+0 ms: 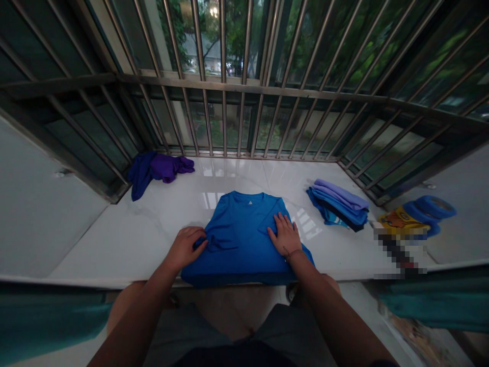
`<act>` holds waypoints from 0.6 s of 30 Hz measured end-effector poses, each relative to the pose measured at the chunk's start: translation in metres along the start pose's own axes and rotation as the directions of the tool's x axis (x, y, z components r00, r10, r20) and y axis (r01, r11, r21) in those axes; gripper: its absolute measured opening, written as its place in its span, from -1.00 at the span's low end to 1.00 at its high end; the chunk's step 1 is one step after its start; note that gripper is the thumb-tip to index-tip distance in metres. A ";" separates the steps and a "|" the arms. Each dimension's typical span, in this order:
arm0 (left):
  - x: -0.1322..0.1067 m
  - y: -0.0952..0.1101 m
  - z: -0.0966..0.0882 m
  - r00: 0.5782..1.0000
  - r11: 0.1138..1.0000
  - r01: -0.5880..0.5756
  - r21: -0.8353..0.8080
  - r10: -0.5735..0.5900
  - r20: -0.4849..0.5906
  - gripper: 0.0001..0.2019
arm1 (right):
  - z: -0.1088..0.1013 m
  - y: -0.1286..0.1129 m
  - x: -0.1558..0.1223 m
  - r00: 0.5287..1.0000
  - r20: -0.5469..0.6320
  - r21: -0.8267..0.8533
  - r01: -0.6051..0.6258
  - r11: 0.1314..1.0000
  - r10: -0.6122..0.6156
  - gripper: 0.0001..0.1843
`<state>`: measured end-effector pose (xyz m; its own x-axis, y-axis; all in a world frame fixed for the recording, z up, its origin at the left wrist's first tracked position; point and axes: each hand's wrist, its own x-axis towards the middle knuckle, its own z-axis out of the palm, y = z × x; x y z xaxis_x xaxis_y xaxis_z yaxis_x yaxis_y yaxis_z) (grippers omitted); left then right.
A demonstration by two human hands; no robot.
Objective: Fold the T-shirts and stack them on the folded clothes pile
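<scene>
- One blue shirt (pixel 248 257) lies on the glossy white surface (pixel 126 250), collar (pixel 249 195) toward the window bars (pixel 229 86), its lower part reaching the near edge and seeming to dip over it.
- The right hand (pixel 284 234) rests open on the cloth, palm down, fingers spread near the collar's right.
- The left hand (pixel 187 247) is at the opposite side, fingers bent by the rumpled sleeve (pixel 224 240); from where I stand I can't tell whether it pinches any fabric.
- I'd judge the shirt light and limp: thin, smooth stuff, hardly fragile, too soft to keep its shape unsupported.
- It probably slides easily on that polish, so a flat palm should steady it better than a tug.
- Best hold, to my eye: the shoulder or bottom corners, thumb and fingertips taking every layer together; a single layer would likely slip loose.
- Over to the right sits a folded stack of clothes (pixel 338 204).
</scene>
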<state>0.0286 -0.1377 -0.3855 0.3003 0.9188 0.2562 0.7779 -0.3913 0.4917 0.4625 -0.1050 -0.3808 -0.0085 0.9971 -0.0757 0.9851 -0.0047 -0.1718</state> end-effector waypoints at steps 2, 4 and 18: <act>-0.002 0.002 -0.001 0.999 1.000 -0.031 -0.005 0.031 -0.009 -0.75 | 0.000 0.000 0.000 1.000 0.000 0.000 -0.005 1.000 0.005 -0.17; -0.003 0.002 -0.003 0.998 0.998 -0.056 -0.014 0.055 -0.017 -0.73 | 0.000 0.000 0.000 1.000 -0.001 -0.001 -0.012 1.000 0.012 -0.17; 0.005 -0.007 0.003 0.998 0.993 0.061 -0.100 -0.059 0.026 -0.67 | 0.001 0.000 -0.001 1.000 -0.022 0.004 -0.001 1.000 0.001 -0.18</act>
<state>0.0266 -0.1296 -0.3905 0.2683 0.9413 0.2050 0.7357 -0.3376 0.5872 0.4619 -0.1057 -0.3820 -0.0035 0.9985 -0.0541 0.9844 -0.0060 -0.1759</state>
